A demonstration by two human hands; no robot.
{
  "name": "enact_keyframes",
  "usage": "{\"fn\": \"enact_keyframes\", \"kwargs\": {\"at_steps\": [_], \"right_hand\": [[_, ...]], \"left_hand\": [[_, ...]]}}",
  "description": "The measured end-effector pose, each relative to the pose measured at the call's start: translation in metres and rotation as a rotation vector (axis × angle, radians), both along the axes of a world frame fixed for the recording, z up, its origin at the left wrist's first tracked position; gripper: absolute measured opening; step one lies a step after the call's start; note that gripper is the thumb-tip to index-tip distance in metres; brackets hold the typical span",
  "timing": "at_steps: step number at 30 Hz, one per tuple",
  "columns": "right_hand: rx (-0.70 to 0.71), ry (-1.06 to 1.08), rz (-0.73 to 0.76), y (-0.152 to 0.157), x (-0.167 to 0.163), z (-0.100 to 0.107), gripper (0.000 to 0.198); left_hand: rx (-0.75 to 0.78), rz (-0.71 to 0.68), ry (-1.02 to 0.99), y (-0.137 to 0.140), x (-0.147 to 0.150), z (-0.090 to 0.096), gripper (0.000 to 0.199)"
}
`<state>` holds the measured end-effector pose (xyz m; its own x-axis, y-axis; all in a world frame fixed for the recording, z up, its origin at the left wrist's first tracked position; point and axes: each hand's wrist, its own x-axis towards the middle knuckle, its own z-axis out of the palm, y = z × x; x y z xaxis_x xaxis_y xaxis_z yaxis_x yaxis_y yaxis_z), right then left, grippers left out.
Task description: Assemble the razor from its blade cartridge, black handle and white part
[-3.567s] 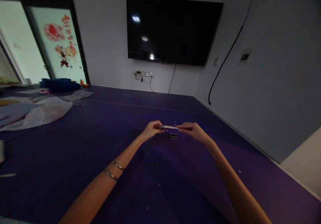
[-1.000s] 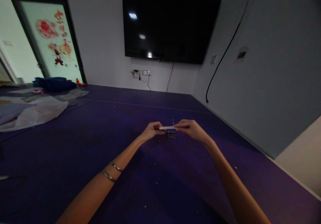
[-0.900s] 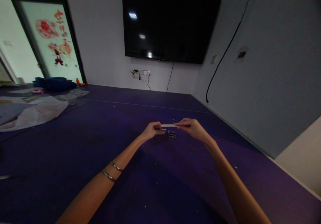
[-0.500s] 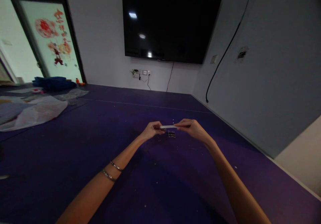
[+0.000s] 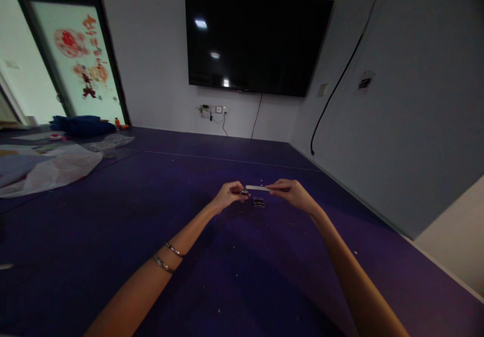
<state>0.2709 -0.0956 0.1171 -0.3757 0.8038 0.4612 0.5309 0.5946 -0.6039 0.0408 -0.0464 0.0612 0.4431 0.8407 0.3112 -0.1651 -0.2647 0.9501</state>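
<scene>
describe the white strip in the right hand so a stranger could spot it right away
Below the black television stretches a purple surface. Over its middle, the right hand pinches the white strip by one end, its other end toward the left hand. It is pale and slender, unlike the small dark piece lying below it in the picture.

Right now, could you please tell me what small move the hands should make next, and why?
Probably lower the white strip slightly toward the small piece: the right hand holds the strip with its free end appearing just above that piece, which the left hand pinches.
</scene>
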Motion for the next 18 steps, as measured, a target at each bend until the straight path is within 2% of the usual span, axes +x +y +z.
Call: {"fn": "enact_keyframes", "kwargs": {"at_steps": [7,12,18], "right_hand": [[-0.032,0.02,0.071,0.003,0.0,-0.003,0.024],[-0.06,0.102,-0.055,0.005,0.004,-0.005,0.026],[-0.204,0.4,-0.168,0.008,-0.008,-0.008,0.049]], "left_hand": [[0.013,0.005,0.013,0.0,0.0,0.0,0.023],[0.001,0.026,0.002,0.001,0.002,-0.002,0.024],[0.0,0.147,-0.005,0.003,0.004,-0.009,0.025]]}}
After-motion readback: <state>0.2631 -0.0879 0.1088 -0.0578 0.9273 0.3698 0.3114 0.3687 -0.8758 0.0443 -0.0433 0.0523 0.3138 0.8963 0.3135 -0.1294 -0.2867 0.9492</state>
